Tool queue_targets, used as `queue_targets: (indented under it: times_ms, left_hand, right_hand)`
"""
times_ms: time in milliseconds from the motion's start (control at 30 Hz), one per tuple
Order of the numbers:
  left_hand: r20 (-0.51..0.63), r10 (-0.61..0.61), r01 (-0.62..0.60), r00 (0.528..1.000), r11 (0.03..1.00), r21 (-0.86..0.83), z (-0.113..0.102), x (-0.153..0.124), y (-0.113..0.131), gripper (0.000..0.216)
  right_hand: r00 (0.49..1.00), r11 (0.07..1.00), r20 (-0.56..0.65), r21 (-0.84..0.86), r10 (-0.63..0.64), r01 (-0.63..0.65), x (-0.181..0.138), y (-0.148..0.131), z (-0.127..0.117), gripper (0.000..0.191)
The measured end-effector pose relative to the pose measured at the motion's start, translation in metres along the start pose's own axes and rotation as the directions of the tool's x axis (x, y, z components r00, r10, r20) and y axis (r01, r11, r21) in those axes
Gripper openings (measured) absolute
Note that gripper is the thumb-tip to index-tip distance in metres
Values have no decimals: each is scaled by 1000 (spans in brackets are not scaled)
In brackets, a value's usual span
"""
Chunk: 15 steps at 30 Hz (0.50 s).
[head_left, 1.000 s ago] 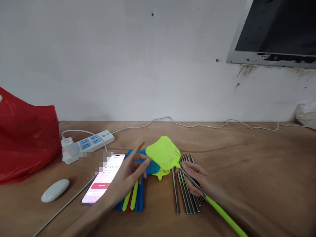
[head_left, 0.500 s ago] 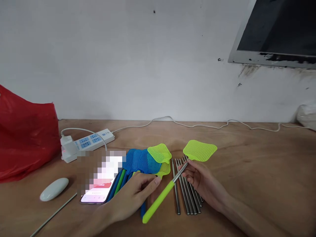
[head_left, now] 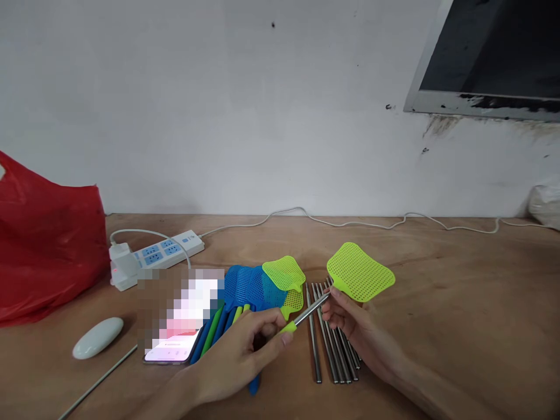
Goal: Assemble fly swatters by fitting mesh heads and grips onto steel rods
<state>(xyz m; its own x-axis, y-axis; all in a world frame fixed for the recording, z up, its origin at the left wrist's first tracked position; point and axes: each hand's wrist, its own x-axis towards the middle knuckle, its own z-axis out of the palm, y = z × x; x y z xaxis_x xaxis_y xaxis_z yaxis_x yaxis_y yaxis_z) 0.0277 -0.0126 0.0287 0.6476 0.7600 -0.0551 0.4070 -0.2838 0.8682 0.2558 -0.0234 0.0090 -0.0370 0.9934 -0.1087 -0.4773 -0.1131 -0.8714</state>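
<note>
A yellow-green fly swatter [head_left: 361, 272] is held in both hands, tilted, its mesh head up to the right. My left hand [head_left: 245, 353] is closed around its green handle, most of which the hand hides. My right hand [head_left: 361, 326] pinches the swatter where the metal shaft meets the head. Beneath the right hand several thin metal rods [head_left: 316, 350] lie side by side on the table. Next to my left hand rests a pile of blue swatters [head_left: 249, 283] with a yellow-green swatter head [head_left: 283, 272] on top; their handles are partly covered.
A lit phone [head_left: 175, 341], partly blurred out, lies left of the pile. Behind it is a white power strip [head_left: 192, 240] with a cable along the wall. A white oval object [head_left: 98, 337] and a red plastic bag [head_left: 52, 245] are at the left on the wooden table [head_left: 459, 291].
My left hand has closed around the green handle, which earlier stuck out freely in front of it. The swatter's head has turned to face me more and now appears larger.
</note>
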Motion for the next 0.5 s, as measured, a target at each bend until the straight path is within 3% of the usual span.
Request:
queue_targets:
  times_ms: [233, 500]
  left_hand:
    - [19, 29, -29, 999, 1000, 8, 5, 3, -3, 37]
    - [59, -2, 2, 998, 1000, -2, 6, 2, 2, 41]
  right_hand:
    - [999, 990, 31, -139, 7, -3, -6, 13, -1, 29]
    - [989, 962, 73, -235, -127, 141, 0, 12, -8, 26]
